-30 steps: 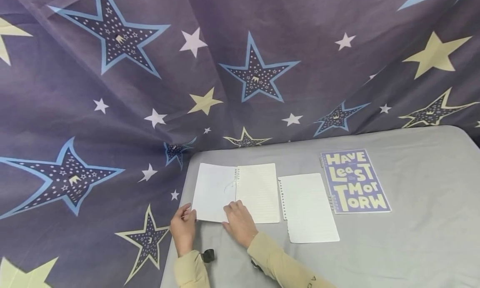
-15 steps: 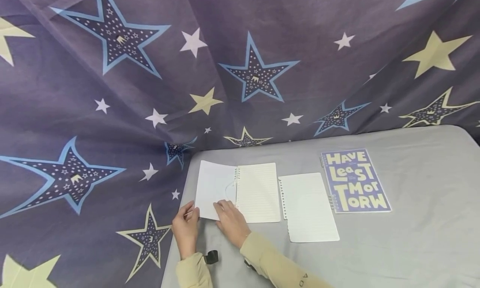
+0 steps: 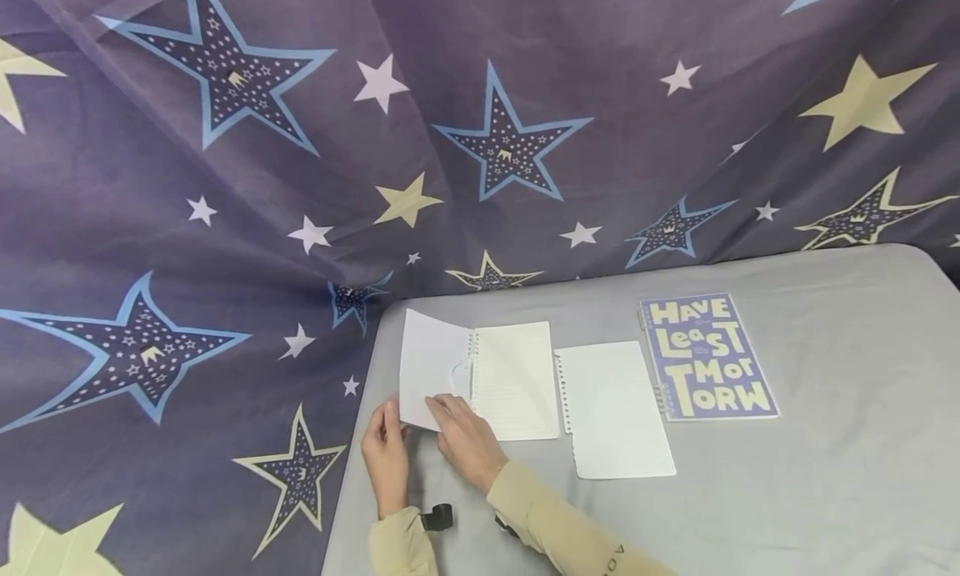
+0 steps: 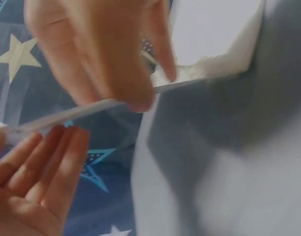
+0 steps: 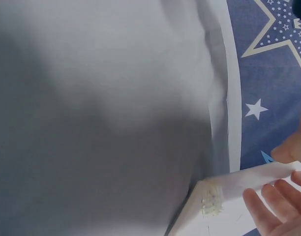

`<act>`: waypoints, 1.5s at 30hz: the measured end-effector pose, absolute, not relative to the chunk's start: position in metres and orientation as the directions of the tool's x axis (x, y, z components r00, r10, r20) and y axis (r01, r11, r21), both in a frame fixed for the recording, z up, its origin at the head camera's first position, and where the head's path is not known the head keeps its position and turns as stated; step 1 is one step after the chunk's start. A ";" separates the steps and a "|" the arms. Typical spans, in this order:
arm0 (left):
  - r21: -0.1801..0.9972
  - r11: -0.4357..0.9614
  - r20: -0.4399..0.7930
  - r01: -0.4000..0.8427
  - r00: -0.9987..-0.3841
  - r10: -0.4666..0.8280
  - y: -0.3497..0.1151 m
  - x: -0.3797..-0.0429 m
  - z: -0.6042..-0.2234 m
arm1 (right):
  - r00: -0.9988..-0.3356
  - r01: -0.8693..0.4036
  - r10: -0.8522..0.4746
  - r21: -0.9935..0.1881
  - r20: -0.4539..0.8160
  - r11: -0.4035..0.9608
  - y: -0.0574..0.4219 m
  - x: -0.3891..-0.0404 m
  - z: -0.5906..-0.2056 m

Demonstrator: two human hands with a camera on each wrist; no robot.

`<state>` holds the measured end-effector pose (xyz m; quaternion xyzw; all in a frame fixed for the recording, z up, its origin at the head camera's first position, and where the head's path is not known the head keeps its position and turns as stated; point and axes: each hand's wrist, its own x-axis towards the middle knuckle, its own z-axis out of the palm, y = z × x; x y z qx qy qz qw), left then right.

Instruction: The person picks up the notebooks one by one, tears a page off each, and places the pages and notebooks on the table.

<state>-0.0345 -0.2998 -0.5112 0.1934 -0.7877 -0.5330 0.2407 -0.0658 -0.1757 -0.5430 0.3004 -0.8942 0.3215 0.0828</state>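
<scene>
An open spiral notebook lies at the table's left end in the head view, its left page (image 3: 431,359) tilted up and its lined right page (image 3: 517,384) flat. My left hand (image 3: 386,455) pinches the left page at its lower outer corner. My right hand (image 3: 468,443) grips that page's lower edge nearer the spine, fingers over the paper. White coils (image 3: 474,343) show along the upper spine, with a thin pale arc below. From the left wrist, fingers of both hands meet along the page's thin edge (image 4: 86,112). The right wrist view shows a rough patch (image 5: 212,201) near the page corner.
Loose sheets (image 3: 618,409) with punched holes lie just right of the notebook. Beyond them is a purple-covered spiral notebook (image 3: 708,359) with cream lettering. The grey cloth-covered table (image 3: 825,484) meets a star-patterned curtain (image 3: 300,184) at the back and left.
The left page has tilted further up from the table, its outer edge coming inward. The left hand has moved right with it; the right hand has shifted slightly left and up.
</scene>
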 end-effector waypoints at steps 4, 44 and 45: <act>0.973 0.228 0.129 0.020 -0.872 -0.473 -0.290 -0.032 -0.515 | -0.808 -0.586 -0.475 -0.548 0.348 0.597 -0.172 -0.067 -0.540; 0.925 0.379 0.143 0.017 -0.941 -0.305 -0.225 -0.034 -0.565 | -0.899 -0.435 -0.183 -0.758 0.399 0.486 -0.095 -0.058 -0.536; 0.923 0.385 0.149 0.021 -0.940 -0.306 -0.224 -0.035 -0.567 | -0.903 -0.425 -0.170 -0.760 0.395 0.491 -0.093 -0.057 -0.538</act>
